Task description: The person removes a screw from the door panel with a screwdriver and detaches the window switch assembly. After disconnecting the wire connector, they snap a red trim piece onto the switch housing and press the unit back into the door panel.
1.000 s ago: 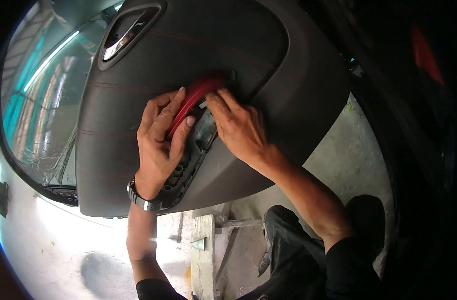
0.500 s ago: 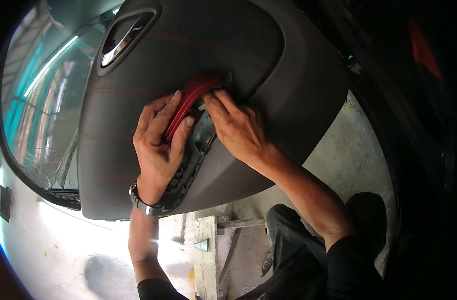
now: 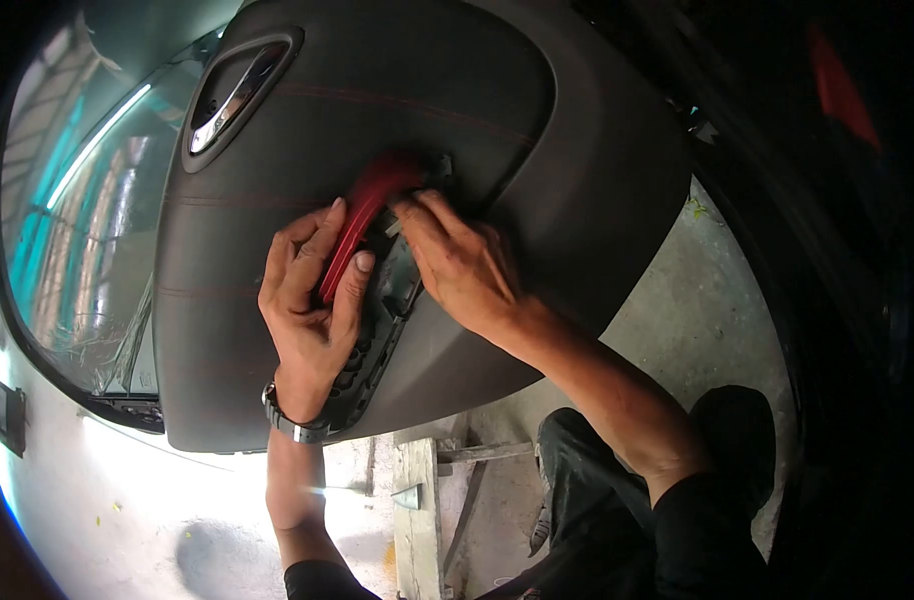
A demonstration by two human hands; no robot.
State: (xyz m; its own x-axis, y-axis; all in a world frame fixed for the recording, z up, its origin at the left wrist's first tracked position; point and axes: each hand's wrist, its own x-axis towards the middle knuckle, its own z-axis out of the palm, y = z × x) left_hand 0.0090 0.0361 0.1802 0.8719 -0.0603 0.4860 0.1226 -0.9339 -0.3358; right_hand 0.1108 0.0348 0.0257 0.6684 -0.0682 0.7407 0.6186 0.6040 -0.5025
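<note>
A curved red door pull handle [image 3: 359, 222] with a light stitched line stands at an angle on the black car door panel [image 3: 457, 90]. My left hand [image 3: 307, 295], a watch at its wrist, grips the handle's lower part between thumb and fingers. Closed at the handle's upper inner edge is my right hand [image 3: 465, 262], its bent fingertips pinching there and partly hidden. Under both hands, the panel has an open recess [image 3: 382, 335] with a dark ribbed plastic frame inside. The handle's upper end lies in shadow and looks blurred.
A chrome inner door handle [image 3: 239, 98] sits at the panel's upper left. Window glass [image 3: 87, 230] borders the panel on the left. Below stands a whitish wooden stool or bench [image 3: 417, 540] on the concrete floor [image 3: 677, 290], close to my legs [image 3: 602, 500].
Both hands and the red door pull handle have shifted slightly left and down in view, and the panel has shifted a little too. The left hand keeps its grip.
</note>
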